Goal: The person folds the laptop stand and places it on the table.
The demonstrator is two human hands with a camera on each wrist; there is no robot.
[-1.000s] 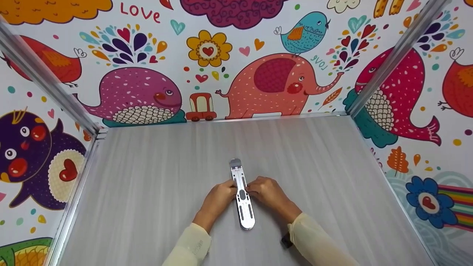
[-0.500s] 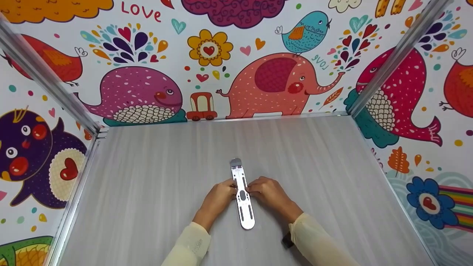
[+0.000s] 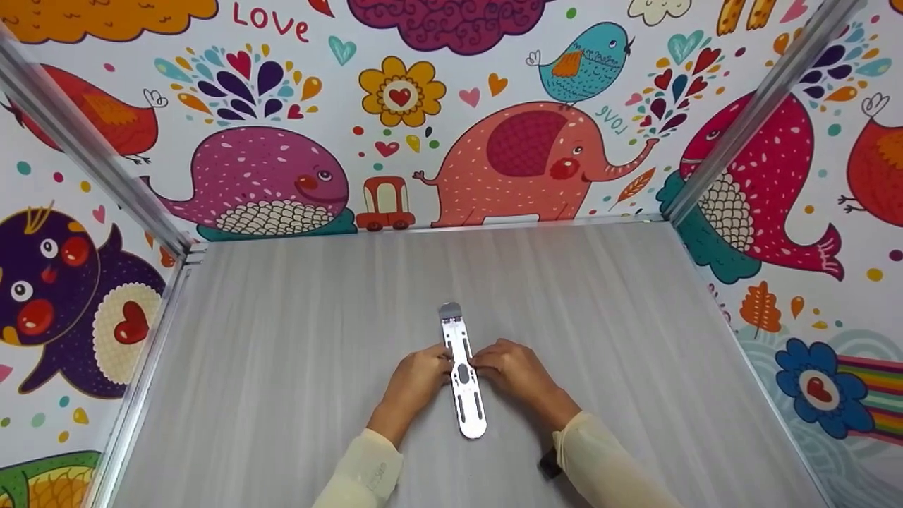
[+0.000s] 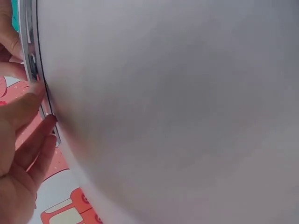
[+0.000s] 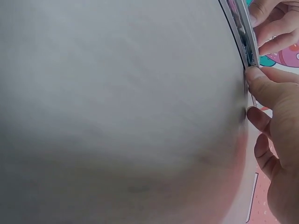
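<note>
A long, flat silver metal stand (image 3: 463, 372) lies lengthwise before me in the head view, apparently folded. It has rounded ends, long slots, a grey oval in the middle and a darker hinged tip at the far end. My left hand (image 3: 417, 381) pinches its left edge near the middle. Opposite, my right hand (image 3: 518, 370) holds the right edge with thumb and fingers. Both wrist views show the stand edge-on, as thin stacked layers, with fingertips of the left hand (image 4: 21, 135) and right hand (image 5: 282, 121) along it. The stand's underside is hidden.
The grey wood-grain table (image 3: 296, 317) spreads around the hands. Printed cartoon walls (image 3: 494, 42) enclose its back and sides, with metal posts (image 3: 765, 106) at the corners. A small black object (image 3: 549, 463) shows beside the right sleeve.
Hardly anything differs. Both hands keep their hold on the stand's edges, and the stand stays in place; the sleeves shift very slightly.
</note>
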